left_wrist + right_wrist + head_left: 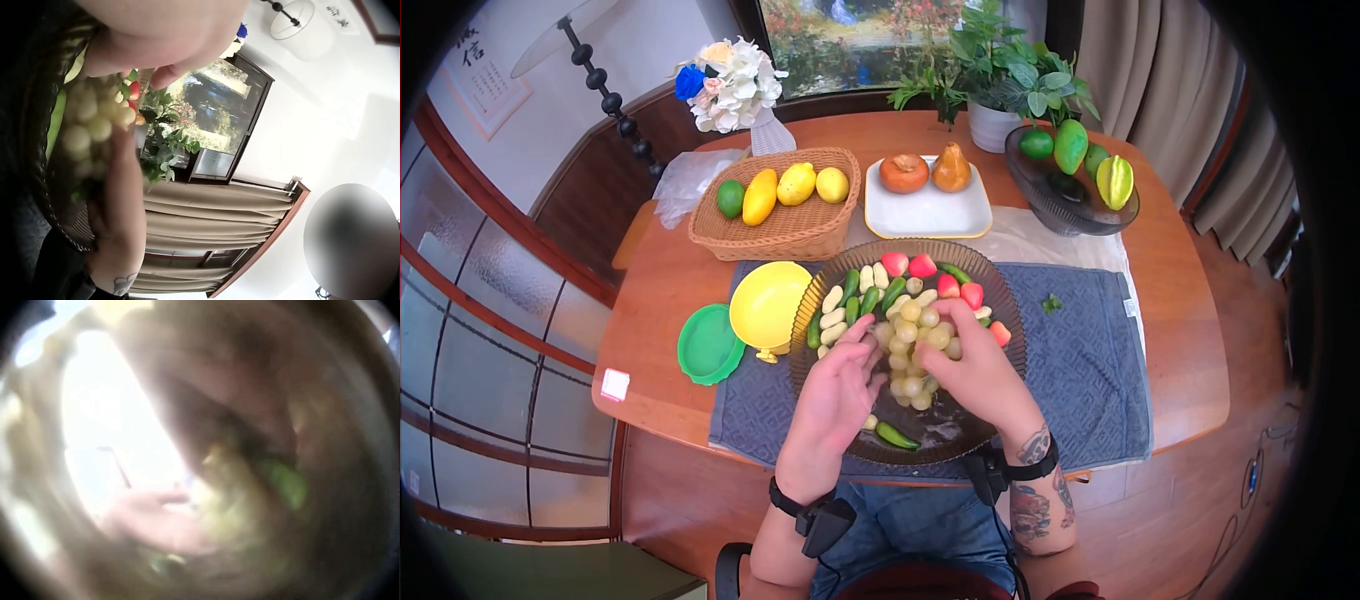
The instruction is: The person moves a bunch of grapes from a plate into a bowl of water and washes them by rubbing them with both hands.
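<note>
A bunch of pale green grapes is over the large dark ribbed glass bowl, in the head view. My right hand grips it from the right, thumb and fingers on the upper grapes. My left hand is at the bunch's left side, fingers relaxed and fingertips right at the grapes. Around the bunch in the bowl are peanuts, small green cucumbers and red pieces. A green chili-like piece lies near the front. In the right wrist view the grapes are blurred.
Left of the bowl are a yellow bowl and a green lid. Behind stand a wicker basket of fruit, a white tray and a dark glass bowl with mangoes and a starfruit. A blue towel lies underneath.
</note>
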Tool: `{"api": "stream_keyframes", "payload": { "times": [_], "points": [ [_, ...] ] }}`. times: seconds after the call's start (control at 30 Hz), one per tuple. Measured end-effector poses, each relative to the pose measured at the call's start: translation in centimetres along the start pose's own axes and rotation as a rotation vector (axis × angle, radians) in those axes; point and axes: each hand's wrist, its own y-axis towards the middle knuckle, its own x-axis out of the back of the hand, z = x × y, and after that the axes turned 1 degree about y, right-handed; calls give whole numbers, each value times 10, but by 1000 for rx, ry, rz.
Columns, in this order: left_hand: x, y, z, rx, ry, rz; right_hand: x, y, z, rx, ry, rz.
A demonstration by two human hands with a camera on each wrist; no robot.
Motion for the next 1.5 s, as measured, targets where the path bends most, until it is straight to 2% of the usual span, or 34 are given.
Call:
{"api": "stream_keyframes", "payload": {
  "times": [0.13, 0.27, 0.3, 0.4, 0.5, 0.57, 0.63, 0.67, 0.7, 0.77, 0.83, 0.9, 0.97, 1.0, 1.03, 1.1, 1.23, 1.3, 1.43, 1.5],
  "points": [
    [4, 1, -1, 24, 27, 87, 0, -2, 3, 182, 205, -58],
    [-1, -2, -4, 97, -3, 181, 0, -3, 8, 217, 347, -42],
    [-3, -3, -5, 145, -20, 195, 0, -3, 8, 241, 304, -12],
    [0, -2, -3, 136, 12, 262, 0, -3, 6, 256, 239, 71],
    [-11, -6, -7, 109, -8, 193, 1, -2, 6, 276, 166, 164],
    [4, 4, -3, 104, -24, 192, 2, -1, 4, 302, 114, 208],
    [9, 6, -3, 95, -38, 190, 2, 4, -4, 489, -56, 296],
    [7, 5, -4, 77, -53, 119, 2, 7, -10, 529, -117, 306],
    [6, 4, -4, 58, -68, 48, 2, 6, -10, 530, -117, 308],
    [4, 2, -3, 52, -70, 49, 1, 3, -10, 270, -76, 206],
    [3, 2, -1, 49, -72, 50, -2, 4, -18, 244, -142, 165],
    [2, 3, 0, -24, -47, -70, -3, 1, -22, 217, -209, 122],
    [9, 6, 3, -25, -55, -64, -3, -3, -23, 261, -526, 256],
    [12, 6, 4, -27, -63, -58, -2, -5, -17, 136, -580, 318],
    [12, 6, 4, -27, -65, -59, -3, -7, -16, 135, -581, 319],
    [13, 5, 4, 10, -59, -15, -4, -8, -14, 156, -736, 189],
    [8, 2, 3, 19, -22, -11, -1, -3, -18, 60, -639, 264],
    [9, 2, 5, -19, -47, 55, 0, -3, -11, 172, -480, 243],
    [10, 6, 4, 5, -39, 26, 0, 1, -7, 277, -268, 154],
    [10, 8, 3, 33, -92, 123, -1, 5, -7, 485, -167, 69]
  ]
}}
